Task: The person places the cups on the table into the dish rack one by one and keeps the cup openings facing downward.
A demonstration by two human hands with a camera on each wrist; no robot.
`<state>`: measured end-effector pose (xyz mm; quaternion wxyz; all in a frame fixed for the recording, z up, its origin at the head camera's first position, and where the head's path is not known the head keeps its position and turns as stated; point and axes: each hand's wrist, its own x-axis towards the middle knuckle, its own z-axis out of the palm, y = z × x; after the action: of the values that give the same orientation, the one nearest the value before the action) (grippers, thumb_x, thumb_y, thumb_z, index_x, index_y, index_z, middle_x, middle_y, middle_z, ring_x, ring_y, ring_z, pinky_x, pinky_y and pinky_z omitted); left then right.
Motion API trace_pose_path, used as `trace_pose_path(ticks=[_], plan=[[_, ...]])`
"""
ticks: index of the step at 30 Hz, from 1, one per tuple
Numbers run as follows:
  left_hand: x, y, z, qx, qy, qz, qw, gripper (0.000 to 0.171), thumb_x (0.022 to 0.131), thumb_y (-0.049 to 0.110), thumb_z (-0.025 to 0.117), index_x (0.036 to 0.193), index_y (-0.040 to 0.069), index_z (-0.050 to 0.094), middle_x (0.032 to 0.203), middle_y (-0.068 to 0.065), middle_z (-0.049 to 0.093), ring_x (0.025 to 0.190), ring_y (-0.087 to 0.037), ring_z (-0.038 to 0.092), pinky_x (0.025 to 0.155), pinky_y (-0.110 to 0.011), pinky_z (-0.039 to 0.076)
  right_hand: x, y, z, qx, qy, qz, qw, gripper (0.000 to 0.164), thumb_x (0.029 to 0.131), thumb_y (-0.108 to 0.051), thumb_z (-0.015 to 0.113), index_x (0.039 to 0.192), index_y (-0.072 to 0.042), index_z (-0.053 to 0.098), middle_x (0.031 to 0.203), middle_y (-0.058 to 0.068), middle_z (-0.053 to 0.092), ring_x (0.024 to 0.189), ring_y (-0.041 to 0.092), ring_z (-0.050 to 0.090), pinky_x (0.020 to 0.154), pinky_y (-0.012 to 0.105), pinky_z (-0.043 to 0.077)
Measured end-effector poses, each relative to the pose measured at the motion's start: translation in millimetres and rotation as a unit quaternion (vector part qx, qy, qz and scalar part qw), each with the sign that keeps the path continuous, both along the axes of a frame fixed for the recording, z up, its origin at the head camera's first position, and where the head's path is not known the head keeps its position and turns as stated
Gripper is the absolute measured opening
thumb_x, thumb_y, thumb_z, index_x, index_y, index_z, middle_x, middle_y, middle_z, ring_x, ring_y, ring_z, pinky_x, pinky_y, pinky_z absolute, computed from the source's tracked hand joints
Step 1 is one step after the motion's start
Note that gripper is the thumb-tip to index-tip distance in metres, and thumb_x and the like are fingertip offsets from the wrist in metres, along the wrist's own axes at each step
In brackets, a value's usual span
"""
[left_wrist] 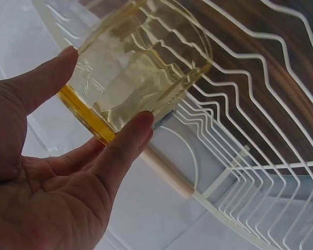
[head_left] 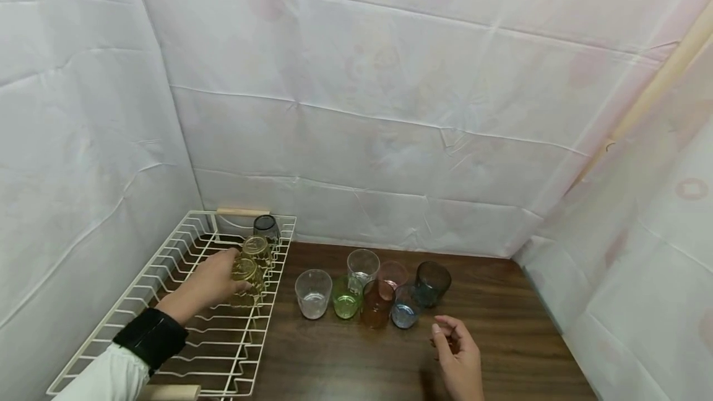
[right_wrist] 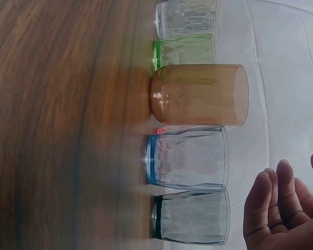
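Note:
My left hand (head_left: 214,277) grips a yellow glass (head_left: 247,280) over the white wire rack (head_left: 125,289). In the left wrist view, thumb and fingertips hold that glass (left_wrist: 141,67) around its thick base, its mouth facing the wires. A second yellow glass (head_left: 257,249) stands upside down right behind it, and a dark grey glass (head_left: 266,228) is farther back in the rack. My right hand (head_left: 459,361) hovers over the wooden table with loosely bent fingers and holds nothing. Nearest to it are a blue glass (head_left: 405,313) and a dark glass (head_left: 433,283).
An amber glass (head_left: 377,308), a green glass (head_left: 346,303) and a clear glass (head_left: 314,294) stand upright left of the blue one. Behind them are another clear glass (head_left: 364,265) and a pink glass (head_left: 393,273). White sheeting (head_left: 356,141) encloses the wooden table (head_left: 334,364).

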<state>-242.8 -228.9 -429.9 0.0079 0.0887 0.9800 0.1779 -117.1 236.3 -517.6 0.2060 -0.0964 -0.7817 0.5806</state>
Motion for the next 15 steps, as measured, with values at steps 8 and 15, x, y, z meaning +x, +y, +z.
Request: trace_pose_path(ticks=[8, 15], plan=[[-0.1, -2.0, -0.1, -0.006, 0.001, 0.001, 1.0000, 0.093, 0.089, 0.032, 0.087, 0.149, -0.022, 0.040, 0.146, -0.047, 0.050, 0.135, -0.064, 0.051, 0.112, -0.071, 0.046, 0.6, 1.0, -3.3, 0.007, -0.004, -0.002, 1.000, 0.019, 0.103, -0.006, 0.068, 0.121, 0.001, 0.069, 0.080, -0.013, 0.070, 0.073, 0.006, 0.066, 0.056, 0.028, 0.056], [-0.3, -1.1, -2.6, 0.012, 0.000, -0.006, 0.9999, 0.096, 0.087, 0.035, 0.088, 0.149, -0.021, 0.041, 0.144, -0.046, 0.053, 0.133, -0.064, 0.053, 0.110, -0.071, 0.047, 1.0, 0.6, -6.4, 0.009, -0.002, -0.009, 1.000, 0.015, 0.103, -0.006, 0.069, 0.117, -0.003, 0.070, 0.080, -0.013, 0.069, 0.072, 0.004, 0.064, 0.055, 0.029, 0.055]])
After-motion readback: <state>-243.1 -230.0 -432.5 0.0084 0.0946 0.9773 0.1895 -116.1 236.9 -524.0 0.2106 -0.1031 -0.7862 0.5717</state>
